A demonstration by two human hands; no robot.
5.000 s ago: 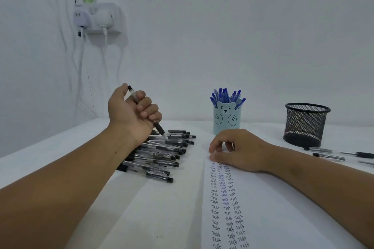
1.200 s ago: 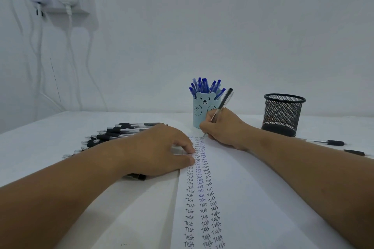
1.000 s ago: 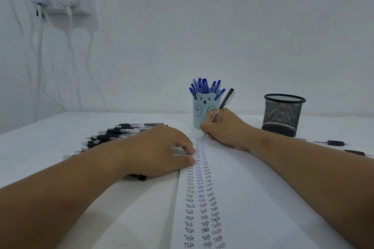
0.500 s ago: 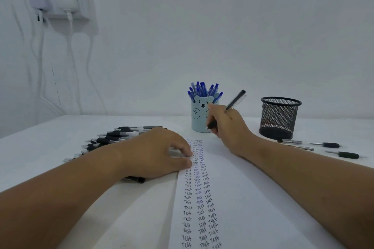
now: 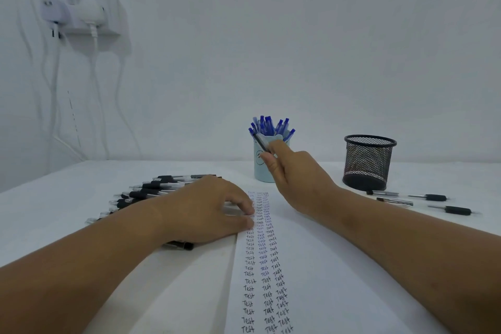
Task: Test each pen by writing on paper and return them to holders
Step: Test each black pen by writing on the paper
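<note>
My right hand (image 5: 295, 171) pinches a black pen (image 5: 260, 141), lifted off the sheet and held in front of the light blue bear cup (image 5: 259, 171) full of blue-capped pens (image 5: 269, 126). My left hand (image 5: 208, 206) lies palm down on the left edge of the paper (image 5: 311, 266), fingertips beside columns of the written word "Test". A pile of black pens (image 5: 151, 192) lies left of that hand, partly hidden by it. A black mesh holder (image 5: 368, 163) stands to the right.
Three black pens (image 5: 433, 202) lie on the white table right of the mesh holder. One pen (image 5: 179, 245) pokes out under my left wrist. A wall socket shelf (image 5: 78, 13) with hanging cables is at the upper left.
My right hand has lifted the pen from the paper and swung it up and leftward, its top now pointing toward the bear cup. The left hand has stayed on the paper.
</note>
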